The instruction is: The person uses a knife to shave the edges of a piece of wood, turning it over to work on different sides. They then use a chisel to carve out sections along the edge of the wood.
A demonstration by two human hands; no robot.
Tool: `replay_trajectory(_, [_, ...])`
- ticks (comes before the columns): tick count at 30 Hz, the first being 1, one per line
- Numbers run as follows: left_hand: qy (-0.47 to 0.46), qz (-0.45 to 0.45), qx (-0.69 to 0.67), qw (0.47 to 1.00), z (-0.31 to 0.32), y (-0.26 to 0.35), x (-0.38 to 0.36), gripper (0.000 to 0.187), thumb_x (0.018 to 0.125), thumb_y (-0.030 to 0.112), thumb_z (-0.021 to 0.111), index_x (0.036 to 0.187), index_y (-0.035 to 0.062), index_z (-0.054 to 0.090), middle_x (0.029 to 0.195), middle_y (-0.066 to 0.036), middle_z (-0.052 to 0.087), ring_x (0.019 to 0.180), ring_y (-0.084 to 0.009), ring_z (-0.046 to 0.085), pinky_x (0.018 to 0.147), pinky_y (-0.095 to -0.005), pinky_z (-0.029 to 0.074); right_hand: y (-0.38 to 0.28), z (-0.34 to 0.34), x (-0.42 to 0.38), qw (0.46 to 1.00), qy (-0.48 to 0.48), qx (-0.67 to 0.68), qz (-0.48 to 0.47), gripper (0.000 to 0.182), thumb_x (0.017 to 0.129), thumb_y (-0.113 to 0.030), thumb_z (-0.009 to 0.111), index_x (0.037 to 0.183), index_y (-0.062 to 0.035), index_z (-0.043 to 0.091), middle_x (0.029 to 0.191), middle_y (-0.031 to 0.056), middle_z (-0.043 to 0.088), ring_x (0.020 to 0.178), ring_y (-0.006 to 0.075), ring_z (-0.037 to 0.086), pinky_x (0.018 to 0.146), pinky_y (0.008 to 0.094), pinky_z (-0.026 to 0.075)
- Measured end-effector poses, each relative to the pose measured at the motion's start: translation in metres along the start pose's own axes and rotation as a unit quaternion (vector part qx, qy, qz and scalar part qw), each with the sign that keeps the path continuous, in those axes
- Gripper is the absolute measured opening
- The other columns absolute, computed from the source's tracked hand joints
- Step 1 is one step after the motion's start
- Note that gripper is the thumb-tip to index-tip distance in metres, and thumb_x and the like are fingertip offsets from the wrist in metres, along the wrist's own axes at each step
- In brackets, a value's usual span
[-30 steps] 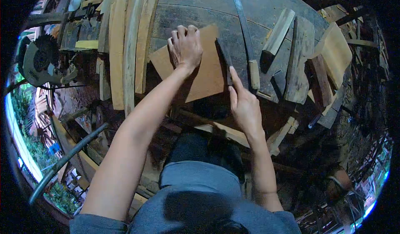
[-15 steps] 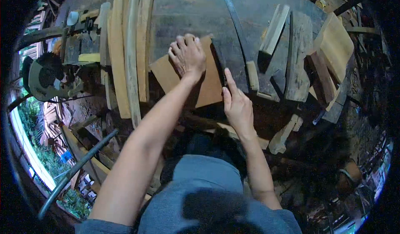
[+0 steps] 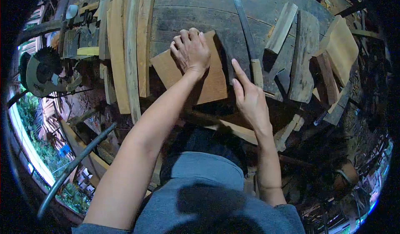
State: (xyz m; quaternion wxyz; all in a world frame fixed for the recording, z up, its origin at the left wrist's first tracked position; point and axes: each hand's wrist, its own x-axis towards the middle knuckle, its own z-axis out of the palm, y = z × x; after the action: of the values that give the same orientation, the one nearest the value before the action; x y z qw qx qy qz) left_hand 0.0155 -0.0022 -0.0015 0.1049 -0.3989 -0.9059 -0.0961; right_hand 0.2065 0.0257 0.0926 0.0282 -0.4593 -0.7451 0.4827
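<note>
A brown wooden board [image 3: 214, 81] lies tilted on the dark workbench [image 3: 179, 19]. My left hand [image 3: 191, 52] rests on its upper part, fingers bent over and gripping it. Just right of the board's right edge is my right hand [image 3: 251, 98], apart from it. Its index finger points up and the thumb lies beside it, while the other fingers are curled under. Something dark seems to be in that hand, but shadow hides what it is. A long narrow metal strip with a wooden end piece [image 3: 257, 73] lies beyond my right fingertips.
Long wooden strips [image 3: 143, 46] stand along the left side. Wood blocks [image 3: 282, 27], a weathered plank [image 3: 305, 56] and a pale curved board [image 3: 339, 50] lie on the right. A circular saw [image 3: 41, 73] is at the far left, above a metal pipe [image 3: 77, 161].
My right hand has moved right, away from the board's edge. A dark strip seen along that edge before no longer shows clearly. My left hand stays on the board.
</note>
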Motion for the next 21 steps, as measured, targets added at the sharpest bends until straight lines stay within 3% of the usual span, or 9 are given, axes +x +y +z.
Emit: replay_trajectory(21, [0.0,0.002,-0.023,1.0,0.005,-0.001,-0.003,0.021,0.096,0.031,0.048,0.098,0.0106,0.055,0.103,-0.011,0.05,0.102,-0.0311,0.047,0.095,-0.0482,0.033,-0.007,-0.031,0.016,0.997,-0.059,-0.044,-0.021,0.046,0.097,-0.027,0.052,0.143,-0.0278,0.047,0.087,0.0299,0.064,0.083,0.0484,0.062,0.073,0.0564,0.048])
